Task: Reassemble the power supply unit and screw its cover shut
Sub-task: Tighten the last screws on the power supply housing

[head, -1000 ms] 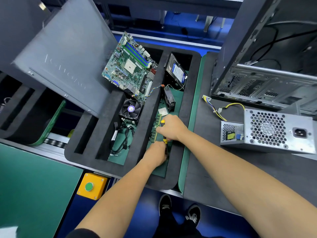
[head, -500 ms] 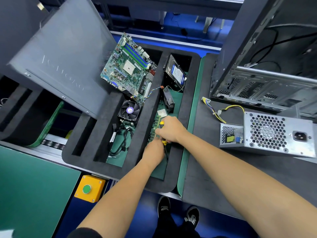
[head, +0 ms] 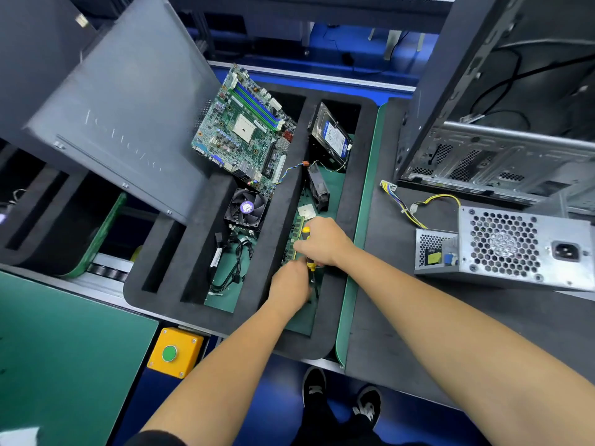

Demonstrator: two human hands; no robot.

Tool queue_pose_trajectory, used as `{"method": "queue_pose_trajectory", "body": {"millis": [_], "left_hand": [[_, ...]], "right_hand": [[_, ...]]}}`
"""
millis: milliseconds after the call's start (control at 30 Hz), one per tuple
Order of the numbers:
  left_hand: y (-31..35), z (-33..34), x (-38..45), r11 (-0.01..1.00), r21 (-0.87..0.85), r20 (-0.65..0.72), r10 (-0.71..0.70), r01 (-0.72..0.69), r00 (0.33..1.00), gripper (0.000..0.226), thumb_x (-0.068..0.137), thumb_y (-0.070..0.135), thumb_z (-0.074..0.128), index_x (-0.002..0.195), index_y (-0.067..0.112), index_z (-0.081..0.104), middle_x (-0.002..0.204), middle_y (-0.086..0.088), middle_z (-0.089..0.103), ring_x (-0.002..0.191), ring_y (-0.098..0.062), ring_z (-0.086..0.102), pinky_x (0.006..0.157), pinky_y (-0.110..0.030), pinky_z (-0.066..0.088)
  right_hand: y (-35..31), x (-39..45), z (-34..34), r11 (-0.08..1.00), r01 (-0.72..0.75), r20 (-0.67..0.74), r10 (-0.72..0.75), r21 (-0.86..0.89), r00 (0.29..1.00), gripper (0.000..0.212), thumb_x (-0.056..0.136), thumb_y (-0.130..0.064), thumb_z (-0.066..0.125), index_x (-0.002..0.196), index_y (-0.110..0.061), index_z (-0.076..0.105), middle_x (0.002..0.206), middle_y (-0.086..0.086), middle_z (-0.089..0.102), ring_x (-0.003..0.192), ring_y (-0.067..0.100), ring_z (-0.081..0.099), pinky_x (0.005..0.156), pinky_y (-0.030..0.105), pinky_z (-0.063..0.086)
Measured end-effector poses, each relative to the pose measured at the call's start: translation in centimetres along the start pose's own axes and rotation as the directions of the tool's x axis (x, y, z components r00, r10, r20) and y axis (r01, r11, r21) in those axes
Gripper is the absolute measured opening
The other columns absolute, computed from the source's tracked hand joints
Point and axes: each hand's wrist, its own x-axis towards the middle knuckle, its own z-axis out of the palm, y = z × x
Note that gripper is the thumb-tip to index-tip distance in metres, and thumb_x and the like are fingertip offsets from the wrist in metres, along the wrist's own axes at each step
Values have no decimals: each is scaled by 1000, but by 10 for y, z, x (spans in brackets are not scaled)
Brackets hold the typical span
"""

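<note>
The grey power supply unit [head: 515, 249] lies on the dark mat at the right, its honeycomb fan grille facing up and its yellow and black cables [head: 415, 204] trailing left. Both hands are away from it, down in the right slot of the black foam tray [head: 280, 194]. My right hand [head: 322, 241] grips a yellow and black screwdriver [head: 309, 263], which points down into the slot. My left hand [head: 289, 283] reaches in just below it with curled fingers, and whatever they hold is hidden.
The tray also holds a motherboard [head: 244, 130], a cooler fan [head: 246, 209], a hard drive [head: 335, 140], RAM sticks and cables. An open PC case [head: 495, 123] stands behind the power supply. A grey side panel [head: 122, 117] leans at the left. A yellow button box [head: 175, 352] sits at the front edge.
Both hands stay in the tray slot with little movement. The view has shifted slightly.
</note>
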Motion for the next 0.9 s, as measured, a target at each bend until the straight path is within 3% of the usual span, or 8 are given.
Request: {"method": "queue_pose_trajectory", "body": {"millis": [133, 267, 400, 533, 633, 900], "left_hand": [[-2, -3, -2, 1000, 22, -2, 18, -18, 1000, 23, 87, -2, 47, 109, 4, 51, 108, -17, 59, 97, -35, 60, 75, -37, 47], [-2, 2, -8, 994, 109, -88, -4, 14, 996, 19, 93, 1, 45, 110, 6, 51, 112, -11, 57, 98, -26, 63, 76, -31, 49], [1, 1, -9, 996, 70, 11, -52, 51, 999, 26, 90, 22, 63, 105, 3, 54, 106, -14, 60, 97, -31, 63, 72, -34, 48], [0, 1, -7, 996, 61, 28, -71, 69, 997, 12, 90, 6, 54, 102, 3, 54, 106, -17, 59, 95, -31, 62, 70, -33, 47], [0, 2, -6, 996, 56, 26, -70, 68, 997, 15, 88, -3, 46, 100, 1, 55, 106, -18, 59, 95, -31, 61, 74, -32, 49], [0, -2, -9, 997, -5, 22, -81, 81, 996, 15, 88, 11, 56, 99, 2, 55, 107, -17, 60, 97, -32, 62, 71, -31, 46]], "right_hand": [[1, 1, 1, 1000, 6, -8, -6, -7, 1000, 30, 74, -18, 59, 58, -12, 35, 61, 9, 46, 54, 29, 44, 48, 33, 39], [3, 2, 1, 1000, 22, -9, -22, -14, 1000, 35, 74, -18, 60, 56, -14, 30, 57, 5, 37, 52, 23, 32, 45, 29, 23], [4, 3, 1, 1000, 25, -2, -25, -7, 1000, 35, 74, -18, 59, 56, -14, 29, 57, 7, 37, 51, 23, 31, 47, 29, 24], [4, 3, 2, 999, 30, 0, -30, -17, 1000, 37, 74, -18, 59, 56, -15, 26, 55, 5, 32, 52, 22, 28, 46, 29, 21], [4, 3, 2, 999, 31, -2, -31, -7, 1000, 38, 74, -18, 59, 55, -15, 26, 56, 6, 33, 52, 22, 28, 47, 29, 21], [6, 3, 3, 1000, 31, -2, -31, -7, 1000, 38, 75, -21, 60, 55, -14, 29, 56, 7, 38, 51, 22, 33, 45, 29, 24]]}}
